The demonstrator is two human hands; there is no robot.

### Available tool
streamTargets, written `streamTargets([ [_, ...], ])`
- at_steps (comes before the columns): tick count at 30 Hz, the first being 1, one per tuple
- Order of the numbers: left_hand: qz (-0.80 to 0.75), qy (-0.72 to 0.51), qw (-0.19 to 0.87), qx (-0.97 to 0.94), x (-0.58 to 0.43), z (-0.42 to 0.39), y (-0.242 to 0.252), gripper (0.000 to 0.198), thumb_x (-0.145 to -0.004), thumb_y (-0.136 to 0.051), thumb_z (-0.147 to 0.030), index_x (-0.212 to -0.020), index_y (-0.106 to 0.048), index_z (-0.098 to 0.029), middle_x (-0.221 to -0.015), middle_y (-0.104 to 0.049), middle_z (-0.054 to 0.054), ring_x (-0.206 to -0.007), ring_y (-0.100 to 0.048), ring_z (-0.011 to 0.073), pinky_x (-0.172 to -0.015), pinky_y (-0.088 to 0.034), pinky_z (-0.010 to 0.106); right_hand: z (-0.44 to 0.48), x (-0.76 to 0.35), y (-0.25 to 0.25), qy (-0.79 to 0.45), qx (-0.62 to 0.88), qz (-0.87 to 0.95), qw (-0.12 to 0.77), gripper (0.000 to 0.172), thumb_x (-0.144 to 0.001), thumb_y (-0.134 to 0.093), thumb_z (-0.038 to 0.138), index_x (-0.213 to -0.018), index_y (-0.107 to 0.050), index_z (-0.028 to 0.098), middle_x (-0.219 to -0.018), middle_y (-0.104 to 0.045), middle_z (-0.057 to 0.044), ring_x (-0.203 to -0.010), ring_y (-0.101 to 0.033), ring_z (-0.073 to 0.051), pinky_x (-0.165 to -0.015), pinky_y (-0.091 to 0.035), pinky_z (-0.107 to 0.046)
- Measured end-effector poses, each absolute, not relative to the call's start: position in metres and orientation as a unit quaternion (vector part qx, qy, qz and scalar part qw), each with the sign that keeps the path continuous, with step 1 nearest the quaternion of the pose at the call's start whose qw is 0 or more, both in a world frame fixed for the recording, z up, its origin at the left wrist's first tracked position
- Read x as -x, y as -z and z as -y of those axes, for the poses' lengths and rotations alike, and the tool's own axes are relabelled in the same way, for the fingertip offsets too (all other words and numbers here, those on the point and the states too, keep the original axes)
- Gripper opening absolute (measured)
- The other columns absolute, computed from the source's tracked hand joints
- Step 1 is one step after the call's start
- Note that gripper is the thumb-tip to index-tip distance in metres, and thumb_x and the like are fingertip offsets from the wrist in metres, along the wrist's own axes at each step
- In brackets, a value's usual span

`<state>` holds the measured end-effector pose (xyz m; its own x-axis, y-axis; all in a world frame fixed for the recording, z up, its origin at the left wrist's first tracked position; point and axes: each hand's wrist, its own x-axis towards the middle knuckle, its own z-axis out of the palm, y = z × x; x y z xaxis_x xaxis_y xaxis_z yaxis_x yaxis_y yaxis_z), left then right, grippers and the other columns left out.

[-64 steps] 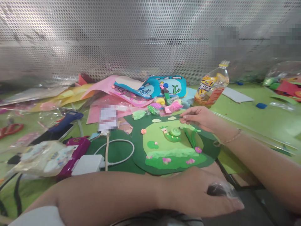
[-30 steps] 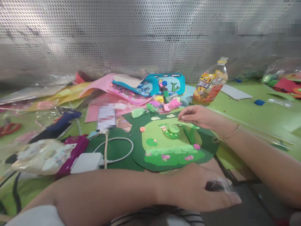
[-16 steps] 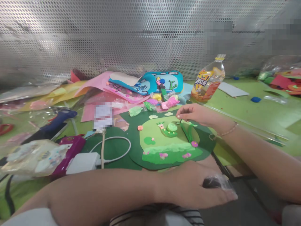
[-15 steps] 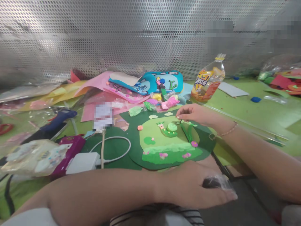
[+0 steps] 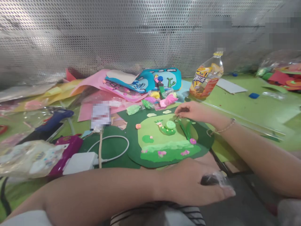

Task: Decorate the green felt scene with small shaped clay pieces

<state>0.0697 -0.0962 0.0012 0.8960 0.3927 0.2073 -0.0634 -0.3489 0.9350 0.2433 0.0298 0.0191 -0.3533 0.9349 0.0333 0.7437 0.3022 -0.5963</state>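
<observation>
A dark green felt round point(image 5: 131, 141) lies on the table with a light green clay scene point(image 5: 162, 138) on it: a green snail point(image 5: 168, 127), grass blades, small pink flowers. My right hand point(image 5: 191, 112) hovers at the scene's far right edge, fingertips pinched together on something too small to make out. My left hand point(image 5: 195, 185) rests at the table's near edge, closed round a small clear plastic bag of dark clay point(image 5: 213, 179).
Small bags of coloured clay point(image 5: 160, 100) lie behind the scene, beside pink and blue foam sheets point(image 5: 131, 83). A drink bottle point(image 5: 207, 77) stands at the back right. A white charger point(image 5: 80, 162) with cable, a magenta case point(image 5: 64, 150) and a glue gun point(image 5: 54, 117) lie left.
My right hand's fingertips have dipped slightly toward the grass blades at the scene's far right. The left hand has kept still. The view has tilted a little.
</observation>
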Motion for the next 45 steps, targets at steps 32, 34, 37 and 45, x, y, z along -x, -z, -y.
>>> streamTargets([
  [32, -0.108, -0.197, 0.548, -0.806, -0.069, 0.097, 0.0, 0.03, -0.085, -0.047, -0.035, -0.063, -0.037, -0.017, -0.057, -0.037, -0.005, -0.053, -0.037, 0.0047, -0.054, -0.032, 0.018, -0.023, -0.237, -0.026, -0.363, 0.567, 0.682, 0.285, 0.025, -0.079, -0.058, 0.039, -0.081, -0.069, 0.015, -0.045, -0.058, 0.002, -0.037, -0.046, -0.006, -0.042, -0.04, -0.021],
  [34, -0.115, -0.2, 0.52, -0.823, -0.069, 0.099, -0.001, 0.032, -0.083, -0.05, -0.037, -0.063, -0.037, -0.017, -0.059, -0.038, -0.005, -0.055, -0.037, 0.0058, -0.056, -0.032, 0.02, -0.025, -0.237, -0.024, -0.392, 0.551, 0.663, 0.323, 0.025, -0.075, -0.064, 0.039, -0.079, -0.068, 0.015, -0.053, -0.063, 0.0, -0.043, -0.052, -0.007, -0.047, -0.045, -0.022],
  [37, -0.174, -0.196, 0.503, -0.824, -0.07, 0.102, -0.008, 0.033, -0.077, -0.056, -0.044, -0.066, -0.041, -0.017, -0.065, -0.044, -0.003, -0.061, -0.041, 0.0088, -0.06, -0.034, 0.023, -0.027, -0.238, -0.019, -0.445, 0.509, 0.627, 0.386, 0.026, -0.065, -0.073, 0.039, -0.078, -0.068, 0.017, -0.068, -0.068, -0.003, -0.059, -0.061, -0.011, -0.063, -0.052, -0.026],
  [45, -0.408, -0.505, 0.679, -0.343, -0.079, 0.049, -0.039, 0.014, -0.073, -0.062, -0.018, -0.083, -0.053, -0.016, -0.076, -0.054, 0.001, -0.066, -0.05, 0.0112, -0.061, -0.041, 0.024, -0.033, -0.243, -0.014, -0.479, 0.442, 0.596, 0.468, 0.026, -0.058, -0.077, 0.032, -0.08, -0.069, 0.019, -0.08, -0.068, -0.001, -0.073, -0.061, -0.011, -0.078, -0.05, -0.029],
])
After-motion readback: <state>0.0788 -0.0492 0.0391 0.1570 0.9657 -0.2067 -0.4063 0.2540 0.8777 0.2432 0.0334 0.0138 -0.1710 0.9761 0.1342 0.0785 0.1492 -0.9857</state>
